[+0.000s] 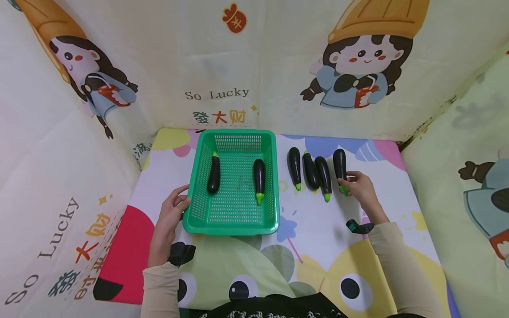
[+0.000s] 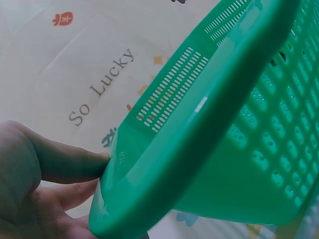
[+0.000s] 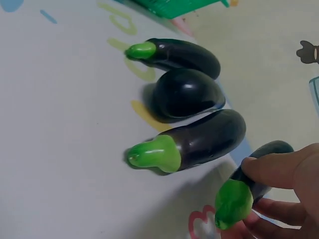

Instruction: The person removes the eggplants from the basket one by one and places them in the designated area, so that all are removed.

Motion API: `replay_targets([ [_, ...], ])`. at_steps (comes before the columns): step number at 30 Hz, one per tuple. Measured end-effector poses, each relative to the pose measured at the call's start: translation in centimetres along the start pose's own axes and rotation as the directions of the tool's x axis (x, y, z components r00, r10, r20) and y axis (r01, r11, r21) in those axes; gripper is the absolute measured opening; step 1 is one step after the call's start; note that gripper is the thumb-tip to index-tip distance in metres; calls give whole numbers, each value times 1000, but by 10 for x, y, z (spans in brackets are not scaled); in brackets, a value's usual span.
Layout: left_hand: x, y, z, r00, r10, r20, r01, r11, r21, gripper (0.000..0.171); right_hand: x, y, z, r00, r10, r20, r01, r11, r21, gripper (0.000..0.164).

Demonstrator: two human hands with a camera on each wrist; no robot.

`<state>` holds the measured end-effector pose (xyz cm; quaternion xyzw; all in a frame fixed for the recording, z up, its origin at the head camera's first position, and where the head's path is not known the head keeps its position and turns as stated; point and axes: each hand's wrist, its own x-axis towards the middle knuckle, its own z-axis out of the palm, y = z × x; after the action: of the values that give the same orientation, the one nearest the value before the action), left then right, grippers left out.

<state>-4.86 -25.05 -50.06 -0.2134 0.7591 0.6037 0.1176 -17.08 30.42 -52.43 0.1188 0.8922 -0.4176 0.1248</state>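
Observation:
A green plastic basket (image 1: 230, 230) stands on the table with two dark eggplants inside, one at its left (image 1: 214, 176) and one at its right (image 1: 259, 180). My left hand (image 1: 170, 216) grips the basket's left rim, thumb on top in the left wrist view. To the right of the basket, my right hand (image 1: 359, 190) pinches an eggplant (image 1: 339, 163) near its green stem end. In the right wrist view the thumb lies across this eggplant (image 3: 269, 149). Three more eggplants lie between it and the basket: one (image 1: 294, 167), a middle one (image 1: 311, 171) and another (image 1: 324, 176).
A printed cloth (image 1: 318, 247) with cartoon shapes covers the table. Patterned fabric walls (image 1: 278, 66) rise at the back and both sides. A black device is strapped at each wrist, one left (image 1: 182, 254) and one right (image 1: 359, 227).

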Motion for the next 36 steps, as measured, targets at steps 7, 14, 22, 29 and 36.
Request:
replay_targets([
  [7, 0, 1, 0, 1000, 0, 5, 0, 1000, 2, 56, 0, 8, 7, 997, -1, -78, -6, 996, -91, 65],
  [14, 0, 0, 2, 1000, 0, 2, 0, 1000, -5, 56, -2, 11, 13, 991, -7, -132, -13, 989, -147, 59],
  [22, 2, 1, 1, 1000, 0, -9, 0, 1000, -1, 55, -4, 11, 22, 991, -8, -135, -12, 990, -144, 59],
  [29, 0, 2, 1, 1000, 10, -11, -10, 1000, -2, 55, -7, 8, 24, 990, 5, -142, -19, 995, -99, 55],
  [36, -1, 1, 1, 1000, 11, -13, -11, 1000, 4, 56, -9, 8, 29, 986, 12, -168, -20, 999, -46, 49],
])
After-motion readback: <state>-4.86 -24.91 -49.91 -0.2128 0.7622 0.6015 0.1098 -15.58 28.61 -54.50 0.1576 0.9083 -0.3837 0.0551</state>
